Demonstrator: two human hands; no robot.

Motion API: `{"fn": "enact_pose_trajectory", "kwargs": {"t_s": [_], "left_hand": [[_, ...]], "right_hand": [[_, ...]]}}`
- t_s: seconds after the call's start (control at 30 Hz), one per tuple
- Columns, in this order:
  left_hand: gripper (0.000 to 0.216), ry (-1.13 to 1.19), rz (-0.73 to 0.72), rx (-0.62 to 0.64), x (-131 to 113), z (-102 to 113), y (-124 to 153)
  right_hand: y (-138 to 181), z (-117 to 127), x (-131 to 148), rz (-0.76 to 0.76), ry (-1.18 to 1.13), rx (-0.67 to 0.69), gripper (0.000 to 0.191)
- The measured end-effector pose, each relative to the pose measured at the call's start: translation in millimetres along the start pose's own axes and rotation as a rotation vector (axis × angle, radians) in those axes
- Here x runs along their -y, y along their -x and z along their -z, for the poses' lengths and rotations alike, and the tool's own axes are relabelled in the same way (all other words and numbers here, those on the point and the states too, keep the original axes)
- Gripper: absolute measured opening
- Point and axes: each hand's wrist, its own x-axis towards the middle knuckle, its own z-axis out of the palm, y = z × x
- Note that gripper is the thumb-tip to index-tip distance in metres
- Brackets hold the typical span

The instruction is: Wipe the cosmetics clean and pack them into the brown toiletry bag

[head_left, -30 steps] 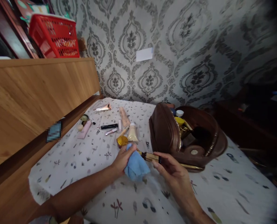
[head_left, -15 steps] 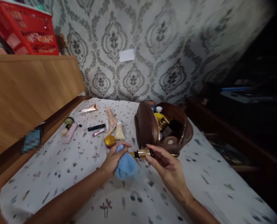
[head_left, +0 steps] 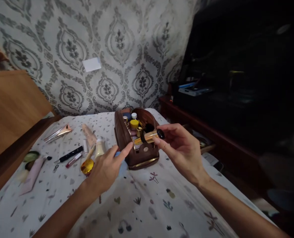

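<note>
A slim gold cosmetic tube (head_left: 147, 137) with a black cap at its right end is pinched nearly level in the right hand (head_left: 184, 152), raised before the open brown makeup bag (head_left: 137, 158). A crumpled light-blue cloth (head_left: 122, 168) sits just left of the bag's base, mostly hidden under the left hand (head_left: 104, 172).
</note>
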Motion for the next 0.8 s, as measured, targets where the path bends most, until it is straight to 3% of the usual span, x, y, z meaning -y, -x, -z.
{"fn": "enact_pose_trajectory", "kwargs": {"t_s": [0.17, 0.37, 0.57, 0.7, 0.8], "left_hand": [[0.073, -0.182, -0.093, -0.070, 6, -6, 1], [0.075, -0.143, -0.106, -0.140, 2, -10, -1], [0.072, -0.113, -0.072, -0.126, 2, -13, -1], [0.063, 0.075, -0.001, -0.031, -10, -3, -8], [0.057, 0.368, 0.091, 0.146, -27, 5, -20]], "right_hand": [[1, 15, -12, 0.032, 0.067, -0.039, 0.025], [-4, 27, -22, 0.037, 0.104, -0.048, 0.022], [-5, 31, -31, 0.075, 0.175, -0.022, 0.020], [-5, 38, -32, 0.142, 0.261, 0.069, 0.022], [-7, 42, -29, 0.198, 0.325, 0.132, 0.025]]}}
